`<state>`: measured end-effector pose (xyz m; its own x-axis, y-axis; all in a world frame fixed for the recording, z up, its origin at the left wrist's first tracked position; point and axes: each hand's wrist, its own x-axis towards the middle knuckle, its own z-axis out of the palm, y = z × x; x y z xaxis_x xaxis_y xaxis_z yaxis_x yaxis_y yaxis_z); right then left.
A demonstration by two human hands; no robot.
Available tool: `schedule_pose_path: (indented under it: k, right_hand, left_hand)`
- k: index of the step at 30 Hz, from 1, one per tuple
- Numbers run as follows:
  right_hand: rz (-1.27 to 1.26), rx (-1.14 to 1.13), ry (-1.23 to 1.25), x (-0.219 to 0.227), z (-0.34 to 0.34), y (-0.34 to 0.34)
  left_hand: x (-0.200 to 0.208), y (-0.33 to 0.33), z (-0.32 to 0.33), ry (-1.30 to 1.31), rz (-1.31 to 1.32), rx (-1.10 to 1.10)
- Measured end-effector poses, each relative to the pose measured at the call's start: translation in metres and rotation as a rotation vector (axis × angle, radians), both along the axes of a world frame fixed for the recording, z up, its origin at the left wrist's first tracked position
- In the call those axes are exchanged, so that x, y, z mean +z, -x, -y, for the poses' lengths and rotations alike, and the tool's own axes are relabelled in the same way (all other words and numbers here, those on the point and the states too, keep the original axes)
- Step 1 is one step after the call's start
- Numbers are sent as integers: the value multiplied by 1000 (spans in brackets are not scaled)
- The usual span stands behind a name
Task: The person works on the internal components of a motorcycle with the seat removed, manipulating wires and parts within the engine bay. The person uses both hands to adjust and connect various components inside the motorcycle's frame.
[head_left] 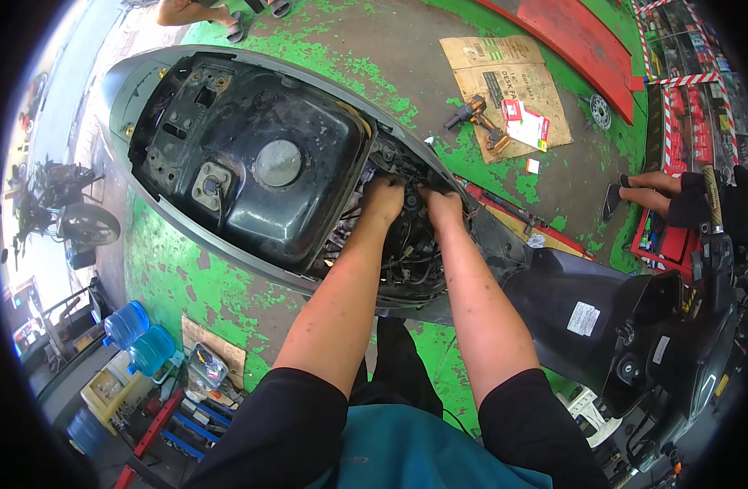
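A motor scooter with its seat off lies across the view, its grey side panels (227,248) around a black fuel tank (260,204) with a round cap (278,164). Both my hands reach into the open bay in front of the tank, among black cables and hoses (406,265). My left hand (383,200) is closed with its fingers curled down beside the tank's front edge. Just to its right, my right hand (441,205) is also closed, near the bay's far right rim. What the fingertips hold is hidden down in the bay.
Beyond the scooter, a cordless power tool (472,112) and a red-and-white package (526,126) lie on flattened cardboard (504,69). A red ramp (573,49) is at the far right. Blue water bottles (152,349) stand at lower left. Other people's legs (655,196) show at right and top left.
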<state>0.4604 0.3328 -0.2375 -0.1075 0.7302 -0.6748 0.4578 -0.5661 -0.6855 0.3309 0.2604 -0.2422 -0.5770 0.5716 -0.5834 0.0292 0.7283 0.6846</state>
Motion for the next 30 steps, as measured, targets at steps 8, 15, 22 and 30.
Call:
schedule_pose_path:
  k: [8,15,22,30]
  right_hand:
    - [-149,-12,45,23,2,-2]
    - [-242,24,63,26,3,-4]
    - [-225,-10,117,23,4,-18]
    - [-92,183,-246,11,11,-18]
  left_hand:
    - [-26,0,-16,40,252,89]
    - [-42,5,-25,101,393,88]
    - [14,3,-26,84,510,61]
    - [1,10,-22,61,620,156]
